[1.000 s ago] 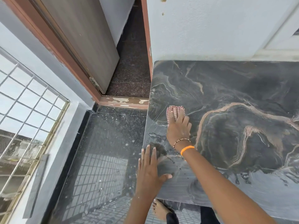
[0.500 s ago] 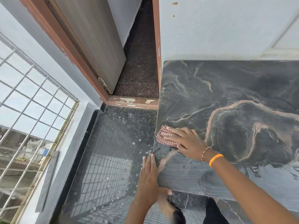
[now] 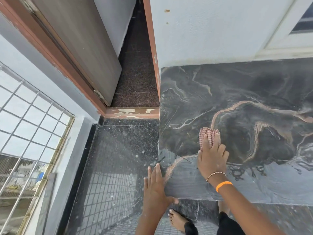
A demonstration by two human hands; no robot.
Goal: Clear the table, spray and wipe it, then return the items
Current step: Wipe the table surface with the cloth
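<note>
A dark marble-patterned table [image 3: 245, 99] fills the right half of the view, its near part wet and streaked. My right hand [image 3: 212, 158] presses flat on a red-and-white checked cloth [image 3: 209, 134], which sticks out past the fingertips on the table top. My left hand [image 3: 155, 189] lies flat with fingers together against the table's front-left corner, thumb under the front edge, holding nothing.
A white wall [image 3: 211, 31] backs the table. To the left, a brown door [image 3: 76, 44] stands open onto a speckled floor, with a chipped threshold [image 3: 133, 112]. A barred window [image 3: 28, 133] is at far left. My bare feet [image 3: 177, 219] stand on glossy dark floor tiles.
My right hand has slid the cloth rightward and away from the table's left edge, turning so the fingers point to the far side. My left hand has stayed at the corner.
</note>
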